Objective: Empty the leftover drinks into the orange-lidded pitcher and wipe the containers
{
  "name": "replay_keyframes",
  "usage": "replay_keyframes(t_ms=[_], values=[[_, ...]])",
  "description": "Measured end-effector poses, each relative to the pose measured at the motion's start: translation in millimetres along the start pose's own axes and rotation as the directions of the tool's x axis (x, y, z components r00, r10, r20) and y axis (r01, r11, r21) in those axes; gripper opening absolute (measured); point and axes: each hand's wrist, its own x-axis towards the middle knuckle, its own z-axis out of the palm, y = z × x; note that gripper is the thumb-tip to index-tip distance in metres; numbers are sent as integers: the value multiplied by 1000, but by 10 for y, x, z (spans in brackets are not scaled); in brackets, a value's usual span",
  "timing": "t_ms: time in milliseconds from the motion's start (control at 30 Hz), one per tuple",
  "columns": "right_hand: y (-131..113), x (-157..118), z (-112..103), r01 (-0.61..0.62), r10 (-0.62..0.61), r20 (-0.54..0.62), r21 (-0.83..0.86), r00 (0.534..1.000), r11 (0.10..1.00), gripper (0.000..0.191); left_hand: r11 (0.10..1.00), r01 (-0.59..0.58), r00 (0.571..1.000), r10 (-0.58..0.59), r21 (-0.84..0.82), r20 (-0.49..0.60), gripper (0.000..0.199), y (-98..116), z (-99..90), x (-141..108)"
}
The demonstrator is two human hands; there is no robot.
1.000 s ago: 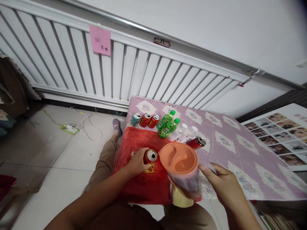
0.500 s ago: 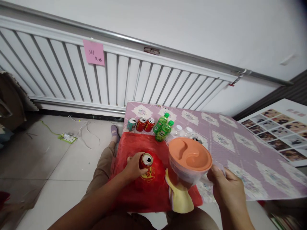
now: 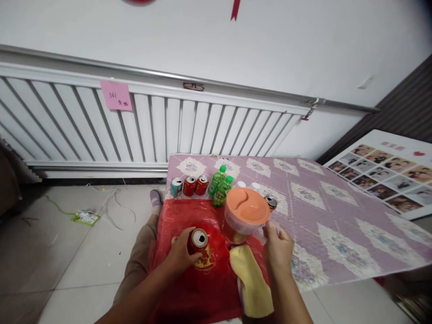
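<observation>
My left hand [image 3: 183,252] is wrapped round a red drink can [image 3: 198,240] with an opened top, over a red plate-like piece with a gold print [image 3: 207,265]. In my right hand [image 3: 278,245] is the handle of a clear plastic pitcher [image 3: 234,227] with an orange lid [image 3: 248,205]. Some brownish liquid shows low in the pitcher. Below it a yellow cloth [image 3: 252,281] lies on the red covering [image 3: 172,216]. Whether the pitcher touches the surface I cannot tell.
Along the table's far side stand a teal can [image 3: 176,186], two red cans [image 3: 195,185], two green bottles [image 3: 219,186], white-capped bottles and a dark can [image 3: 271,204]. A flowered tablecloth [image 3: 303,220] extends right towards a photo board [image 3: 388,171]. Behind is a white radiator [image 3: 155,121].
My right hand has carried the pitcher left and away from me, nearer the green bottles. The left hand still holds the red can. The camera view has tilted up.
</observation>
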Motion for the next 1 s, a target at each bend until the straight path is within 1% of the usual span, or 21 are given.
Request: replay_keyframes(t_ms=[200,300,500,633,733,900,1000], values=[[311,81,279,-20,20,-6,84,1000,996,43,999,-30,999,30,-31,-24,74,-103,73,9],[387,75,382,-17,17,1,109,1000,994,46,998,-43,998,41,-40,-42,73,-160,109,10],[472,29,525,-30,31,-2,122,1000,992,49,999,-27,999,26,-26,-39,73,-213,135,19],[553,20,537,-61,63,-8,128,998,990,47,999,-36,999,36,-6,-37,73,-230,133,27],[604,24,513,-79,78,13,128,997,989,45,1000,-30,999,30,8,-36,73,-230,128,27],[595,42,472,-85,72,99,130,992,988,45,1000,-21,999,22,15,-46,71,-232,132,22],[568,48,389,-71,46,174,139,984,988,48,1000,-14,999,15,17,-48,72,-246,139,19]])
